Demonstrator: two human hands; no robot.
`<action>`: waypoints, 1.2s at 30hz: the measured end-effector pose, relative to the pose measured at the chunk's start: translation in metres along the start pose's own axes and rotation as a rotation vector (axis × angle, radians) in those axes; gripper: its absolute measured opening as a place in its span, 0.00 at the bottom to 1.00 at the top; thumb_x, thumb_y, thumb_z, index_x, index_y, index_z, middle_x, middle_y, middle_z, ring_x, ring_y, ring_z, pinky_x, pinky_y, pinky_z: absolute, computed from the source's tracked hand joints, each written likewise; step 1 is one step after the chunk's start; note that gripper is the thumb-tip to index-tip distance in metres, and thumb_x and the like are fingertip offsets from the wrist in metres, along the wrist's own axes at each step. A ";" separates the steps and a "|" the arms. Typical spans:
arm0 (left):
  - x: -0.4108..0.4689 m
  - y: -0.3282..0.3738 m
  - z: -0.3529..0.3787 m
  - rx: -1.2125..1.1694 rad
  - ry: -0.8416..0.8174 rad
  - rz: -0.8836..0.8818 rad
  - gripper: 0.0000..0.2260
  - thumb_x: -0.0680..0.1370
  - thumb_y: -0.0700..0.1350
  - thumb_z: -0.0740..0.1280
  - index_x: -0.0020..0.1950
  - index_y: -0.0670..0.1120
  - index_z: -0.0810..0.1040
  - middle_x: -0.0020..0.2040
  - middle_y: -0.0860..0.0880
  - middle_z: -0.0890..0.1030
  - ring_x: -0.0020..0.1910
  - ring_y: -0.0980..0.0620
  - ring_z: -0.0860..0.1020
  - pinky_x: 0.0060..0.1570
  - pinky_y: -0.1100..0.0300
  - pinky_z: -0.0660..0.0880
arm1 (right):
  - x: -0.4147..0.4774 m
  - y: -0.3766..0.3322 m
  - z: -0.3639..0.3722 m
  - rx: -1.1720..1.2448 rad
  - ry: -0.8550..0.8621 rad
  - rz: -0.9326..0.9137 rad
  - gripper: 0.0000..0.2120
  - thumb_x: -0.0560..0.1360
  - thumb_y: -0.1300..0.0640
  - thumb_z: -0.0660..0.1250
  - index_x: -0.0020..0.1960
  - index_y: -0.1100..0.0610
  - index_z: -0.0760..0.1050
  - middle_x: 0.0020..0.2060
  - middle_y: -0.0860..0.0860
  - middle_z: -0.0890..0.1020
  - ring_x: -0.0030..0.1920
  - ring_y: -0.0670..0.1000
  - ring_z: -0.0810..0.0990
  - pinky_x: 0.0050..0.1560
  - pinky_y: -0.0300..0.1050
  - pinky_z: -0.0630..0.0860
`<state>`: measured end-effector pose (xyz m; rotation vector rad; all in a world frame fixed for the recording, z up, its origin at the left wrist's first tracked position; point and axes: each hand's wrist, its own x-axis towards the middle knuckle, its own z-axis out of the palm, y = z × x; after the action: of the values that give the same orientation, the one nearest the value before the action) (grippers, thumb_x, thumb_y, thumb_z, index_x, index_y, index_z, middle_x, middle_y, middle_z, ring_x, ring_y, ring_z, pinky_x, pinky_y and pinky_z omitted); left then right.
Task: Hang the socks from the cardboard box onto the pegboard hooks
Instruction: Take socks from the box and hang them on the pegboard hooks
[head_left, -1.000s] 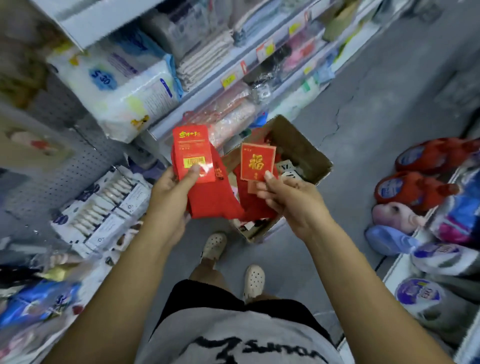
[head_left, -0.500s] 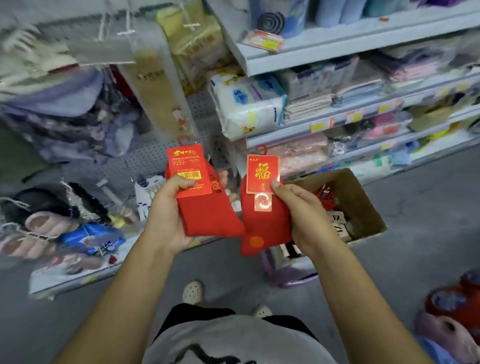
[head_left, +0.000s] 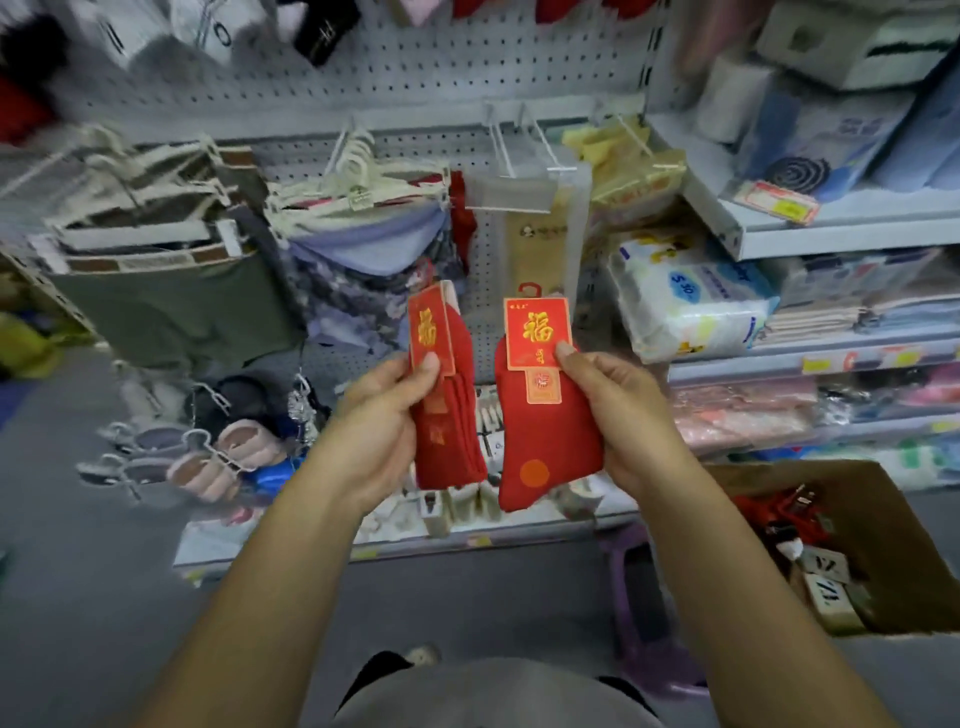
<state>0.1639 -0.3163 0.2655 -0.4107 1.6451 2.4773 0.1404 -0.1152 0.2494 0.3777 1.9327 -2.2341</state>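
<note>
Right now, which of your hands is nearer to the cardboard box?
Right. The right hand, gripping a red sock pair, is up and left of the cardboard box; the left hand, gripping a second sock pair, is farther left.

Cardboard box (head_left: 883, 499) right of pegboard (head_left: 415, 67), below shelves (head_left: 841, 234).
</note>
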 end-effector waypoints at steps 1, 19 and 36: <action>0.003 0.010 -0.011 0.049 0.019 0.022 0.06 0.80 0.42 0.66 0.53 0.43 0.83 0.44 0.48 0.87 0.42 0.53 0.85 0.41 0.57 0.82 | 0.003 -0.004 0.014 0.008 0.003 -0.014 0.16 0.77 0.47 0.71 0.50 0.62 0.80 0.47 0.62 0.86 0.44 0.58 0.85 0.51 0.59 0.82; 0.091 0.148 -0.011 0.201 -0.003 0.264 0.08 0.81 0.48 0.68 0.58 0.49 0.83 0.48 0.49 0.88 0.47 0.50 0.87 0.45 0.52 0.81 | 0.071 -0.109 0.082 0.030 0.210 -0.441 0.11 0.79 0.46 0.68 0.49 0.53 0.80 0.41 0.54 0.87 0.41 0.52 0.85 0.45 0.51 0.81; 0.193 0.202 0.137 0.225 0.050 0.513 0.08 0.84 0.50 0.64 0.54 0.51 0.83 0.46 0.51 0.88 0.47 0.49 0.87 0.44 0.53 0.82 | 0.244 -0.300 0.018 -0.156 0.221 -0.709 0.18 0.81 0.46 0.66 0.55 0.62 0.79 0.46 0.54 0.86 0.44 0.50 0.84 0.46 0.48 0.82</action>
<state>-0.0941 -0.2769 0.4353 -0.0192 2.2561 2.5727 -0.1796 -0.0782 0.4643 -0.1204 2.6591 -2.4717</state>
